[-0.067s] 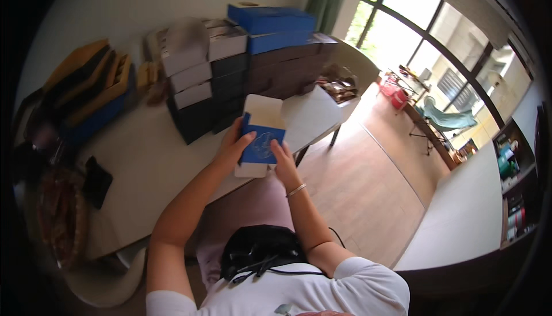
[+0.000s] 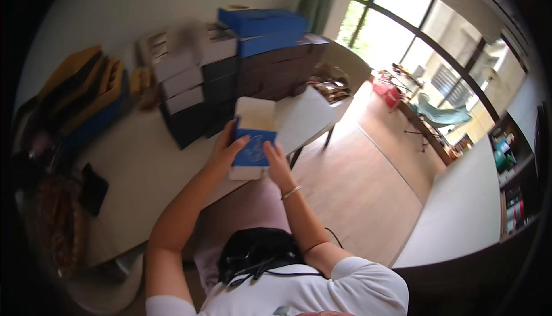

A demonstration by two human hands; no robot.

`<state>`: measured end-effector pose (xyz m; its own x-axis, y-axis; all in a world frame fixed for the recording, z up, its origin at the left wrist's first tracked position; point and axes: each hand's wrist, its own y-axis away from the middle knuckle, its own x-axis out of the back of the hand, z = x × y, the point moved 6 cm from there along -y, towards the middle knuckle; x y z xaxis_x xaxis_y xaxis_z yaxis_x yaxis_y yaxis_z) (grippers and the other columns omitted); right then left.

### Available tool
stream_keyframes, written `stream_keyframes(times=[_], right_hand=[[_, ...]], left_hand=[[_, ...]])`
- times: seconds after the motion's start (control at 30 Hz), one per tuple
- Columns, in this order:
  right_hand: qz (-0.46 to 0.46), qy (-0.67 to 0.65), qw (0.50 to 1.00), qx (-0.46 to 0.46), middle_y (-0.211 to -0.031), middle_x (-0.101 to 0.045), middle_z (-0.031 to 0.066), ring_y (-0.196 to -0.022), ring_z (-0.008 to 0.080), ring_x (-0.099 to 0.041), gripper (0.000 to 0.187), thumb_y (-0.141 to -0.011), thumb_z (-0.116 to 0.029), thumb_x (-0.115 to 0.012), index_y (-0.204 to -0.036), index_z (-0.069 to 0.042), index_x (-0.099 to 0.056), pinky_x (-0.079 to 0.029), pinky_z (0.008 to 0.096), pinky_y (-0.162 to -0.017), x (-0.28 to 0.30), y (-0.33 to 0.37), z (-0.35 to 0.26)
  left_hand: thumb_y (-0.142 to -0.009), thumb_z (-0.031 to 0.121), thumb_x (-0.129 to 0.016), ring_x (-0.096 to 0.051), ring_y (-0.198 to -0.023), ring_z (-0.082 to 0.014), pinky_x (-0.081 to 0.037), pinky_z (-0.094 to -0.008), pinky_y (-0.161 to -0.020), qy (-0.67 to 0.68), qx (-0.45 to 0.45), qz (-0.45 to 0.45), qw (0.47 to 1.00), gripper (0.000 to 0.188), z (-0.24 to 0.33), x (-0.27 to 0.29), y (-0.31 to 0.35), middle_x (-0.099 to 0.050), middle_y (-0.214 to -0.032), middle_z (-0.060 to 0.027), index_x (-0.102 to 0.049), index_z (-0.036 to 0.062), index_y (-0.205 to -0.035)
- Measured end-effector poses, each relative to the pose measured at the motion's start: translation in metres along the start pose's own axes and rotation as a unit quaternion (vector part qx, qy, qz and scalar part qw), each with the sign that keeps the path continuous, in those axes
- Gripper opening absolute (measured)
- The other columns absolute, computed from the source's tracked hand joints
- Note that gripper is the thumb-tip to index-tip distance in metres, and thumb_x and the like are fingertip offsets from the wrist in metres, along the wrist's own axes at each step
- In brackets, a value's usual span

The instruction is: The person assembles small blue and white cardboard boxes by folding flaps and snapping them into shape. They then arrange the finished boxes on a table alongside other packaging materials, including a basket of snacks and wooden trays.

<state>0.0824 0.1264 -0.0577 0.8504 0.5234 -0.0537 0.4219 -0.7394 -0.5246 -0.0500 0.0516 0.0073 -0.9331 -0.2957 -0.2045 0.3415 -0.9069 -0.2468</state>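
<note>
In front of my lap, near the table's front edge, I hold a small blue carton (image 2: 256,139) with a pale round line print on its face. Its cream top flap stands up open, and a pale flap also sticks out at the bottom. My left hand (image 2: 226,148) grips the carton's left side, with the thumb across the front. On the right side, my right hand (image 2: 278,165) presses its fingers against the front face near the lower right corner. The fingers behind the carton are hidden, and so is its inside.
The white table (image 2: 152,178) bears stacked dark and white boxes (image 2: 187,77), topped at the right by a blue box (image 2: 263,23). Yellow-and-black trays (image 2: 86,86) stand at left, near a black pouch-like item (image 2: 94,189) and a basket (image 2: 60,224). A white sheet (image 2: 305,115) lies at right.
The whole view has shifted slightly, so the table and boxes sit a little farther left. Both hands keep hold of the carton, which has hardly moved against my body.
</note>
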Motion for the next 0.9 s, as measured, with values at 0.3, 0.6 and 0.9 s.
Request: stream_keyframes(times=[0.3,0.6,0.9], right_hand=[[-0.090,-0.005,0.995,0.042,-0.104,-0.060,0.0133,-0.091,0.0186,-0.060,0.049,-0.096,-0.016,-0.063,-0.139,-0.004,-0.042,-0.048,0.0277,-0.079,-0.026,-0.062,-0.127],[-0.060,-0.072,0.996,0.008,-0.107,-0.060,0.0038,-0.092,0.0071,-0.058,0.039,-0.095,-0.012,-0.064,-0.132,-0.006,-0.050,-0.049,0.0214,-0.078,-0.028,-0.045,-0.105],[-0.022,-0.094,0.995,0.036,-0.104,-0.061,0.0019,-0.086,0.0035,-0.057,0.029,-0.094,-0.012,-0.067,-0.119,-0.002,-0.057,-0.047,0.0175,-0.074,-0.001,-0.039,-0.099]], left_hand=[[-0.096,0.037,-0.064,-0.059,-0.105,-0.0127,-0.052,-0.0266,-0.087,0.060,-0.018,0.073,0.995,0.060,0.012,0.021,0.006,-0.058,-0.121,-0.0074,-0.041,0.0039,-0.141],[-0.097,0.032,-0.062,-0.058,-0.106,-0.0130,-0.050,-0.0268,-0.089,-0.002,-0.095,0.021,0.995,0.055,0.022,0.022,0.005,-0.058,-0.120,-0.0087,-0.042,0.0037,-0.140],[-0.094,0.024,-0.066,-0.059,-0.109,-0.0196,-0.050,-0.0313,-0.093,-0.018,-0.148,-0.054,0.987,0.058,0.034,-0.004,0.013,-0.054,-0.127,-0.0121,-0.036,0.0055,-0.140]])
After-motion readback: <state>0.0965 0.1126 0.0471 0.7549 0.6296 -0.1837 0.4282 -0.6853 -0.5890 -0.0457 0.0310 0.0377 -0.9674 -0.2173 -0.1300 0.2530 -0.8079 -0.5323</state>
